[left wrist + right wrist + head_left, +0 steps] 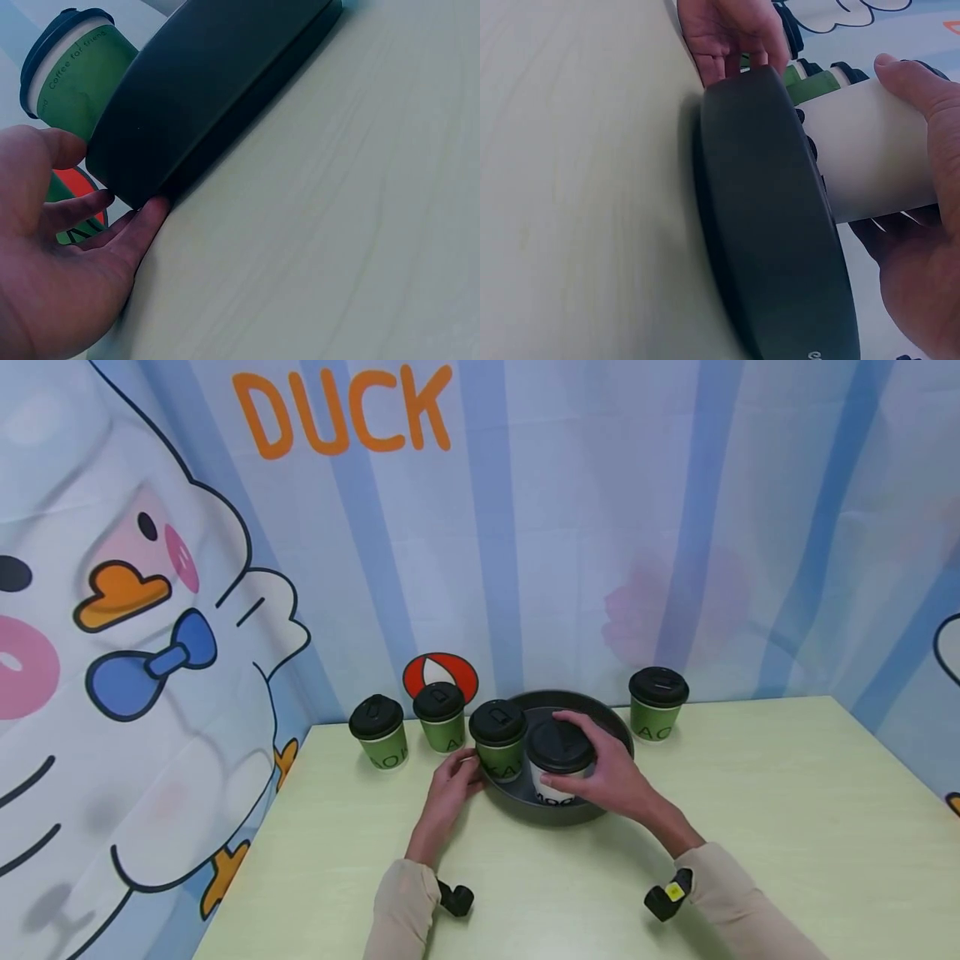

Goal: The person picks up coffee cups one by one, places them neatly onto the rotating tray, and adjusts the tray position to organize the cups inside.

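Observation:
My right hand [615, 777] grips a white paper coffee cup [877, 150] with a black lid [560, 746], thumb on one side and fingers on the other. This cup stands upright within the round dark grey pan [555, 812]. Left of it in the pan is a green paper coffee cup [501, 762], also black-lidded. At the pan's left edge my left hand [450, 787] holds the rim, its thumb near the top and fingertips low against the side [150, 217]. The white cup's far side is hidden in the head view.
Two more green lidded cups, one at the far left [386, 750] and one beside it [444, 733], stand left of the pan. Another green cup [655, 718] is behind and right of it. A duck-print cloth [555, 527] hangs behind the pale table [787, 827].

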Demonstrator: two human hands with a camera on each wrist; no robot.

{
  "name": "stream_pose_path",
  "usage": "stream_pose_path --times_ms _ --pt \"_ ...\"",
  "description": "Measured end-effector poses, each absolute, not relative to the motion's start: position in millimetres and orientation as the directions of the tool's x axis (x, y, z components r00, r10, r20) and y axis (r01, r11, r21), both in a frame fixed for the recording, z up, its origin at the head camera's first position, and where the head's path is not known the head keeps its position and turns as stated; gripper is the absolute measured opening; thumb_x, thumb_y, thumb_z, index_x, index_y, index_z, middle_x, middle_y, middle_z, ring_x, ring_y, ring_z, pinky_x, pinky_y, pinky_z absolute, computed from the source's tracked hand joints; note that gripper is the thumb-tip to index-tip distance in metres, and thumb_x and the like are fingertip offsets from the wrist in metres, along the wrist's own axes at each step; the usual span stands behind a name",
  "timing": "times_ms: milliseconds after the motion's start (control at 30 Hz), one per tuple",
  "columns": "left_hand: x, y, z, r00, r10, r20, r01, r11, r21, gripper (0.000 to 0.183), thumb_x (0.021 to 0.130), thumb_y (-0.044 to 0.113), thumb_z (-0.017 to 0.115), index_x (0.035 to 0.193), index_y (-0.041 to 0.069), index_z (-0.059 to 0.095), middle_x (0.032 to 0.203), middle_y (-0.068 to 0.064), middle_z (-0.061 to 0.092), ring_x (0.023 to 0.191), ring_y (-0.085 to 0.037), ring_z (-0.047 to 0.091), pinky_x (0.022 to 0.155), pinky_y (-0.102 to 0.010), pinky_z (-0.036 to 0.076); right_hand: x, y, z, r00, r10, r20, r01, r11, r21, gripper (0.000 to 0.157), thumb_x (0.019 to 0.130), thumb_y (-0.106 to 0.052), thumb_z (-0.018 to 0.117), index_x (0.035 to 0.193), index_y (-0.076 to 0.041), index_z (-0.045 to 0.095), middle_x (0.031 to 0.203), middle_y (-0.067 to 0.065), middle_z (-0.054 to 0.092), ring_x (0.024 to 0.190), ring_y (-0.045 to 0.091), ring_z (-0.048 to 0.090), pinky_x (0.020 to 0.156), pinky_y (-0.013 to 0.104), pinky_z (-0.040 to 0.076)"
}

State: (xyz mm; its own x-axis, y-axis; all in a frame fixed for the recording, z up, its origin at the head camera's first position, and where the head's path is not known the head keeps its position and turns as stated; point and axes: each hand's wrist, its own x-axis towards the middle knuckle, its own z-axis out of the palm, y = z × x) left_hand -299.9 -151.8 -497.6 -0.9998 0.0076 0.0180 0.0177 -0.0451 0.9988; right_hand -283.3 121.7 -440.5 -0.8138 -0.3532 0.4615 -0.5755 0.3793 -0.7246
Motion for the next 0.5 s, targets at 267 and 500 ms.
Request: stream_pose_path --times_ms 267,500 --pt "-298 -152 -493 -1.000 0.025 0.017 0.016 -0.047 0.999 0.044 0.107 0.016 0.050 0.142 -0.011 0.048 0.131 -0.026 0.061 0.104 -0.022 0.067 0.099 -0.047 0.056 -282 113 -446 -0.822 -0.358 0.443 -0.564 0.401 -0.722 0.085 0.080 -0.043 0.090 0.152 -0.031 0.046 0.153 0.002 0.051 0.140 0.026 0.047 0.109 0.056 0.044" --pt "-303 -152 -500 -1.000 0.011 0.003 0.002 -0.053 0.999 0.044 0.108 0.017 0.051 0.144 -0.008 0.049 0.133 -0.025 0.060 0.105 -0.021 0.066 0.100 -0.046 0.056 -282 108 -450 -0.812 -0.367 0.454 -0.580 0.411 -0.703 0.087 0.079 -0.043 0.091 0.152 -0.024 0.048 0.151 0.000 0.053 0.136 0.025 0.051 0.107 0.053 0.045"
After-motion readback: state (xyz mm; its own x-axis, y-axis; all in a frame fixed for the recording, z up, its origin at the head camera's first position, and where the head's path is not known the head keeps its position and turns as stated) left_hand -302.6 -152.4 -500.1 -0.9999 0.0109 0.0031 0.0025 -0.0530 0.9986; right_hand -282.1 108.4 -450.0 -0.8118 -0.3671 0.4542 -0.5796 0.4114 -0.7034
